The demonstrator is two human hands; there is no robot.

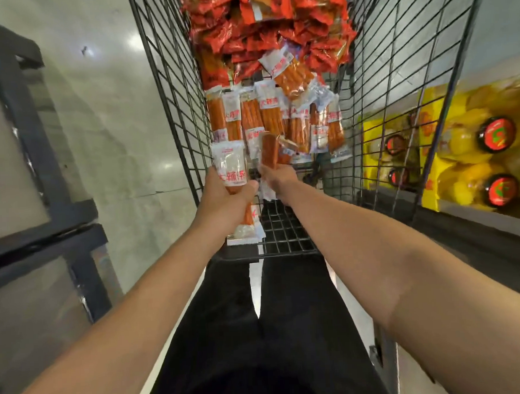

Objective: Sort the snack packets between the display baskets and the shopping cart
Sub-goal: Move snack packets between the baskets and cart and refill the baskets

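A: Head view, my log. Left hand [223,198], what is the grip doing?

B: I note it wrapped round a small stack of white-and-orange stick packets [233,171], held upright over the near end of the black wire shopping cart [172,90]. Thumb lies across the front of the stack.

A: Right hand [277,178]?

B: I record it just right of the left, its grip pinching one stick packet [269,150], orange end pointing away from me.

A: The rest of the stock?

B: More stick packets [275,116] lie in a loose row on the cart floor just beyond both hands. A heap of red packets [264,22] fills the far end.

A: Surroundings?

B: Yellow bags [472,148] on a shelf to the right, seen through the mesh; a dark rack frame [23,116] on the left; pale floor [118,128] between.
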